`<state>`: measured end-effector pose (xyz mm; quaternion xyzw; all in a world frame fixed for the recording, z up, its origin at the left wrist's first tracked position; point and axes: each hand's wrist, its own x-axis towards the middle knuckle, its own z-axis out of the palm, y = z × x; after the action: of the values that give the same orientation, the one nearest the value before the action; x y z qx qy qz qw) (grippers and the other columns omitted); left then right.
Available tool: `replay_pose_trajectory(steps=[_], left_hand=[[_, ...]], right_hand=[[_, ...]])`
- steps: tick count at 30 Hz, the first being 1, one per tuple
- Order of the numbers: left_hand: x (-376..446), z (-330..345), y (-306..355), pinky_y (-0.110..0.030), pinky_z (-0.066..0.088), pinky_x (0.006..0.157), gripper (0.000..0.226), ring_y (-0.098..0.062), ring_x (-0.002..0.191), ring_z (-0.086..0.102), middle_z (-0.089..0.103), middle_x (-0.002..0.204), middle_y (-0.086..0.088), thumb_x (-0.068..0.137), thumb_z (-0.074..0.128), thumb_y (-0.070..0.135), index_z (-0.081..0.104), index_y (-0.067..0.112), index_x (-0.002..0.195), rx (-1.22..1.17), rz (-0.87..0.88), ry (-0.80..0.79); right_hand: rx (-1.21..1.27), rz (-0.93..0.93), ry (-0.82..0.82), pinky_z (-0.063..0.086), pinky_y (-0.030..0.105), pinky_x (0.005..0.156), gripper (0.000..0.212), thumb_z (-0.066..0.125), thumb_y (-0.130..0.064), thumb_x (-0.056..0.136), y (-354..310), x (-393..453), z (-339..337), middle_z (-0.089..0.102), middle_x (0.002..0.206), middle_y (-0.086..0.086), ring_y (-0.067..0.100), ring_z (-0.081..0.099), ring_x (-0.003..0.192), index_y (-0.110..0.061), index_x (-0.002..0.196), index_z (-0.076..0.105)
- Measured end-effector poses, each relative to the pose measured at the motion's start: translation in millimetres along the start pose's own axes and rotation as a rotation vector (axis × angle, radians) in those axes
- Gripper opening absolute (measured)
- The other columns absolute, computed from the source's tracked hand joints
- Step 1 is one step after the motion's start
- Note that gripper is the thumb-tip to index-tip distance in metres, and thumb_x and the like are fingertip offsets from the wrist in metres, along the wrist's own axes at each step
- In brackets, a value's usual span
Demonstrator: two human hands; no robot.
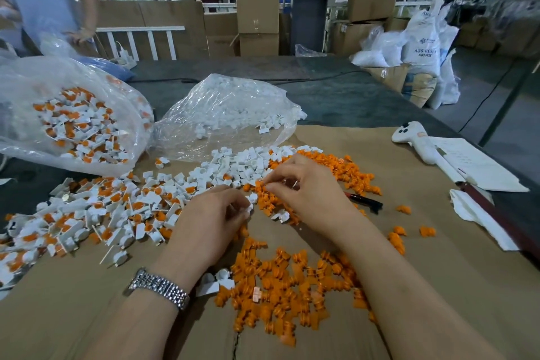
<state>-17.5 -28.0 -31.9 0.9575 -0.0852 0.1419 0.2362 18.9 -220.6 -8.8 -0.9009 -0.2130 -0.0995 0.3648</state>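
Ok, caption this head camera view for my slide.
Bench assembly: left hand holds a white housing while right hand pinches an orange insert, loose parts spread over cardboard.

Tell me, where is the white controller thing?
In the head view the white controller lies at the far right of the cardboard, against the papers, right of the orange pieces.

- cap (252, 202) in left hand (216, 213): white
- plug (260, 185) in right hand (304, 193): orange
- loose plugs (280, 286): solid orange
- loose caps (239, 159): plain white
- assembled pieces (96, 213): white, orange centres
- left bag (17, 90): clear film
- middle bag (233, 96): clear film
- cardboard sheet (423, 286): plain brown
- watch band (159, 288): silver links
- controller (415, 140): white, dark buttons
- pen (365, 201): black, red end
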Motion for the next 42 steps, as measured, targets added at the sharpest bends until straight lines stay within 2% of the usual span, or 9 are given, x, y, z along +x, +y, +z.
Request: replay_pose_trajectory(steps=[5,9,11,16,23,29,33,38,42], left_hand=[[-3.3,-10.9,2.2,-0.010,0.052,0.059,0.010,0.000,0.073,0.072,0.077,0.082,0.014,0.091,0.076,0.020,0.075,0.030,0.093,-0.588,-0.267,0.052],[-2.3,-19.5,7.3,-0.025,0.062,0.073,0.016,-0.031,0.096,0.077,0.077,0.100,-0.023,0.075,0.080,0.001,0.078,0.007,0.090,-1.318,-0.469,-0.051],[-2.2,-19.4,7.9,-0.028,0.063,0.076,0.019,-0.037,0.100,0.076,0.074,0.104,-0.030,0.069,0.079,-0.002,0.079,0.004,0.087,-1.454,-0.472,-0.064],[-1.7,-19.7,8.0,-0.023,0.059,0.062,0.030,-0.028,0.086,0.078,0.075,0.096,-0.025,0.061,0.087,0.009,0.080,0.007,0.090,-1.426,-0.424,-0.049],[-1.7,-18.4,10.1,-0.023,0.061,0.072,0.025,-0.028,0.084,0.077,0.075,0.095,-0.025,0.067,0.083,0.005,0.079,-0.002,0.091,-1.531,-0.400,-0.011],[-4.4,-20.5,14.9,-0.025,0.061,0.078,0.024,-0.034,0.093,0.077,0.073,0.104,-0.021,0.063,0.083,0.001,0.079,0.006,0.086,-1.513,-0.363,-0.013],[-8.1,-23.4,14.6,-0.025,0.061,0.080,0.035,-0.033,0.102,0.075,0.077,0.106,-0.019,0.064,0.084,0.007,0.081,0.008,0.099,-1.389,-0.324,-0.033],[-13.9,-23.0,18.8,-0.016,0.058,0.077,0.027,-0.011,0.090,0.077,0.081,0.094,0.004,0.072,0.081,0.026,0.081,0.035,0.098,-0.916,-0.217,0.095],[-13.3,-21.8,21.0,-0.018,0.059,0.078,0.025,-0.015,0.090,0.077,0.080,0.095,0.001,0.075,0.080,0.023,0.081,0.030,0.098,-0.995,-0.215,0.109]], right_hand=[[0.345,0.063,0.033,0.058,0.024,0.079,0.005,0.076,-0.023,0.090,0.3,-1.5,-5.8,0.074,0.086,-0.008,0.005,0.070,0.084,-0.025,0.093,0.079],[0.544,0.049,0.012,0.060,0.026,0.080,0.006,0.074,-0.016,0.092,-2.5,-3.3,-9.8,0.076,0.085,-0.001,0.011,0.074,0.080,-0.018,0.097,0.076],[0.511,0.011,-0.009,0.057,0.022,0.077,0.005,0.073,-0.018,0.092,-4.7,-3.8,-10.1,0.075,0.086,-0.004,0.008,0.072,0.081,-0.019,0.096,0.075],[0.413,-0.023,-0.038,0.056,0.023,0.075,0.004,0.073,-0.020,0.092,-8.5,-4.7,-7.9,0.072,0.086,-0.007,0.006,0.066,0.079,-0.023,0.094,0.075],[0.433,-0.054,-0.043,0.057,0.025,0.079,0.004,0.071,-0.016,0.093,-11.4,-6.1,-8.2,0.071,0.086,-0.007,0.007,0.067,0.081,-0.020,0.094,0.073],[0.458,-0.088,-0.053,0.055,0.020,0.077,0.005,0.071,-0.015,0.093,-14.5,-8.0,-10.7,0.071,0.088,-0.008,0.005,0.067,0.082,-0.018,0.096,0.074],[0.441,-0.073,-0.066,0.059,0.029,0.083,0.004,0.071,-0.018,0.093,-16.4,-8.6,-11.2,0.073,0.089,-0.007,0.010,0.070,0.087,-0.020,0.096,0.074],[0.366,-0.002,-0.063,0.056,0.024,0.070,0.002,0.069,-0.023,0.095,-19.2,-10.8,-3.9,0.070,0.085,-0.008,0.005,0.066,0.078,-0.024,0.093,0.069],[0.431,0.017,-0.066,0.061,0.032,0.073,0.003,0.070,-0.021,0.095,-20.8,-11.2,-6.6,0.071,0.086,-0.003,0.011,0.069,0.078,-0.020,0.098,0.068]])
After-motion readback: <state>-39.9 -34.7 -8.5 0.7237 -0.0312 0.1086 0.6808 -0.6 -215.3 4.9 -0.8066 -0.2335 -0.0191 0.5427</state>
